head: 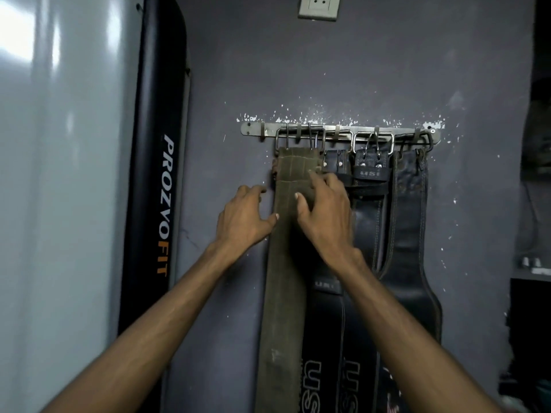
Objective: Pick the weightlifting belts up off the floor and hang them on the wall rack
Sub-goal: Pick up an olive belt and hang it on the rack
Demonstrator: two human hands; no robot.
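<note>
A metal wall rack [340, 128] with hooks is fixed to the dark purple wall. A worn olive-brown belt [283, 263] hangs from its left hooks by a metal buckle. To the right hang black leather belts [405, 222], one marked USI. My right hand [323, 210] lies flat on the upper part of the olive belt, fingers spread. My left hand [243, 216] sits at the belt's left edge, its thumb touching the edge, fingers loosely curled against the wall.
A black padded panel [158, 174] with PROZVOFIT lettering stands upright at the left, beside a shiny grey surface [59, 174]. A wall socket [318, 6] sits above the rack. Dark shelving [536, 204] is at the right edge.
</note>
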